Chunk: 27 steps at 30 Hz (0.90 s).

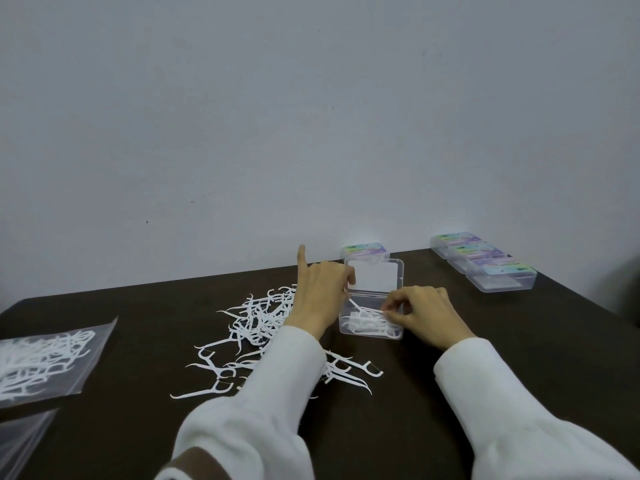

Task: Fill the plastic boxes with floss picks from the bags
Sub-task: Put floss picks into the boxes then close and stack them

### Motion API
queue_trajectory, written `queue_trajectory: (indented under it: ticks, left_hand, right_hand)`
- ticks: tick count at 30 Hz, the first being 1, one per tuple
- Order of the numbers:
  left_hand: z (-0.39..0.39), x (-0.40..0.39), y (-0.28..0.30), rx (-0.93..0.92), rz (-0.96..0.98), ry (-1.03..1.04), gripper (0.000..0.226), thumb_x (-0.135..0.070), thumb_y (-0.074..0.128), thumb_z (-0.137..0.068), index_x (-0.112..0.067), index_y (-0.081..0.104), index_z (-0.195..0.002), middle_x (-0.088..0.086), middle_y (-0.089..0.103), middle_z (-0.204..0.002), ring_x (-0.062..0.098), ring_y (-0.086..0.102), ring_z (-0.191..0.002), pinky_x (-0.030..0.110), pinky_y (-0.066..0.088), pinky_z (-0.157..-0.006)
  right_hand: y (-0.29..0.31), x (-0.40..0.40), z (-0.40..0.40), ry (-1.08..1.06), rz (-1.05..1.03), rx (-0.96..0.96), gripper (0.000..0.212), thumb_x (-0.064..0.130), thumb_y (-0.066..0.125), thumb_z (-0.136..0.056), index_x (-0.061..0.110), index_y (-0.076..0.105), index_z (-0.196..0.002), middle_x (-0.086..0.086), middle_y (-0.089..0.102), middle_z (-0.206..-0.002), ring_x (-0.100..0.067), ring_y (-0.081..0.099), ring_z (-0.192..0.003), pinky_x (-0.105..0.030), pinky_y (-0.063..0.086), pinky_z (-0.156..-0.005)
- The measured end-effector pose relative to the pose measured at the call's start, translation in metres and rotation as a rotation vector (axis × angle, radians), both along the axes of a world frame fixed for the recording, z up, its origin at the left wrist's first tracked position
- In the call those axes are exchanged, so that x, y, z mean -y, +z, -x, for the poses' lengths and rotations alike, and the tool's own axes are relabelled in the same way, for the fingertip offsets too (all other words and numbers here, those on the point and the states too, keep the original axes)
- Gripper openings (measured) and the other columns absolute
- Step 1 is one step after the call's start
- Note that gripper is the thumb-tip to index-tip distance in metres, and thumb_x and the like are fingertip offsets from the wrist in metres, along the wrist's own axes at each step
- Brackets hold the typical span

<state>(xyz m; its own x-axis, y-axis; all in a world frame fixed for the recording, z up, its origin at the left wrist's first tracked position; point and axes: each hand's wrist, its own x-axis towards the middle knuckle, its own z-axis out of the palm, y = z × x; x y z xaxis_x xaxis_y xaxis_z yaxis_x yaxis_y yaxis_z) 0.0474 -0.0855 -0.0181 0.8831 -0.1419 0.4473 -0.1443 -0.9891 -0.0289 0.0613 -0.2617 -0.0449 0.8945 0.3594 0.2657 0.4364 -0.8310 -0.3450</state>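
Observation:
A clear plastic box [398, 332] lies on the dark table with its lid [375, 275] standing up at the back. Several white floss picks sit inside it. My right hand [424, 315] pinches a floss pick [369, 309] over the box's right side. My left hand [322, 292] holds the box at its left edge near the hinge, index finger pointing up. A loose pile of floss picks [256, 327] spreads over the table left of the box and under my left sleeve. A clear bag [45, 363] of picks lies at the far left.
A closed box with a colourful label [363, 251] stands behind the lid against the wall. Three more closed boxes [485, 263] line up at the back right. Another clear bag [20, 441] lies at the lower left edge. The wall runs along the table's back.

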Motion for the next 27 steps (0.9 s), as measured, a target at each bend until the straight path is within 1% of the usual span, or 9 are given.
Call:
queue_trajectory:
  ticks: [3,5,9,13,16,19,21,24,27]
  left_hand:
    - [0.001,0.000,-0.003,-0.080,0.074,-0.006,0.020,-0.021,0.058,-0.092,-0.027,0.065,-0.110,-0.006,0.064,-0.111,0.013,0.056,-0.111,0.051,-0.002,-0.115]
    - [0.001,-0.001,-0.006,-0.127,0.151,-0.011,0.020,-0.021,0.054,-0.094,-0.026,0.066,-0.109,-0.005,0.067,-0.111,0.014,0.058,-0.110,0.050,0.004,-0.116]
    - [-0.001,-0.002,-0.007,-0.139,0.245,-0.018,0.016,-0.020,0.057,-0.092,-0.023,0.069,-0.102,-0.004,0.069,-0.103,0.016,0.061,-0.103,0.048,0.022,-0.113]
    - [-0.003,-0.009,-0.003,-0.154,0.342,-0.064,0.010,-0.019,0.065,-0.086,-0.024,0.073,-0.089,-0.007,0.069,-0.094,0.013,0.059,-0.093,0.046,0.033,-0.107]
    - [-0.003,-0.018,0.005,-0.168,0.419,-0.104,0.007,-0.022,0.070,-0.081,-0.027,0.074,-0.082,-0.012,0.064,-0.079,0.010,0.055,-0.081,0.042,0.042,-0.097]
    - [-0.005,-0.025,0.008,-0.207,0.548,-0.151,0.003,-0.026,0.075,-0.077,-0.029,0.075,-0.079,-0.010,0.069,-0.082,0.011,0.059,-0.084,0.041,0.047,-0.092]
    - [-0.006,-0.023,0.004,-0.221,0.616,-0.172,0.004,-0.028,0.075,-0.077,-0.029,0.075,-0.081,-0.010,0.070,-0.085,0.010,0.060,-0.086,0.044,0.047,-0.091]
    - [-0.007,-0.011,-0.004,-0.197,0.543,-0.152,0.005,-0.027,0.072,-0.082,-0.029,0.075,-0.085,-0.011,0.069,-0.088,0.010,0.060,-0.088,0.048,0.042,-0.098]
    - [-0.008,-0.006,-0.010,-0.174,0.482,-0.135,0.008,-0.029,0.069,-0.085,-0.030,0.074,-0.091,-0.011,0.071,-0.095,0.003,0.056,-0.086,0.053,0.023,-0.111]
  right_hand:
    - [0.000,-0.001,0.000,0.002,0.000,0.005,0.011,0.032,0.056,-0.090,0.032,0.065,-0.097,0.014,0.059,-0.089,-0.004,0.049,-0.082,-0.031,0.025,-0.094]
    - [0.000,-0.001,0.000,0.006,-0.003,0.020,0.011,0.031,0.056,-0.090,0.031,0.065,-0.097,0.013,0.061,-0.090,-0.004,0.050,-0.081,-0.030,0.025,-0.092]
    - [-0.001,-0.001,0.001,-0.002,0.005,0.038,0.011,0.030,0.056,-0.090,0.031,0.064,-0.097,0.011,0.064,-0.093,-0.005,0.052,-0.082,-0.028,0.023,-0.091]
    - [-0.001,-0.001,0.001,-0.012,-0.024,0.051,0.014,0.029,0.057,-0.089,0.030,0.062,-0.101,0.011,0.064,-0.093,-0.005,0.052,-0.082,-0.027,0.022,-0.089]
    - [-0.003,-0.001,0.000,-0.015,-0.072,0.020,0.023,0.029,0.059,-0.088,0.031,0.055,-0.111,0.011,0.066,-0.094,-0.007,0.056,-0.087,-0.029,0.023,-0.095]
    - [-0.002,-0.001,0.000,-0.016,-0.095,-0.003,0.028,0.031,0.061,-0.087,0.031,0.049,-0.113,0.012,0.067,-0.092,-0.006,0.058,-0.089,-0.032,0.023,-0.101]
    - [-0.002,-0.001,0.001,-0.035,-0.060,0.044,0.022,0.034,0.061,-0.086,0.031,0.055,-0.107,0.013,0.067,-0.095,-0.005,0.057,-0.091,-0.033,0.023,-0.101]
    - [-0.001,-0.001,0.002,-0.071,-0.063,0.115,0.017,0.031,0.057,-0.087,0.031,0.058,-0.104,0.010,0.065,-0.095,-0.008,0.056,-0.092,-0.033,0.024,-0.099]
    - [0.001,0.000,0.004,-0.067,-0.074,0.109,0.020,0.031,0.056,-0.087,0.032,0.057,-0.107,0.009,0.060,-0.099,-0.009,0.052,-0.097,-0.034,0.023,-0.099]
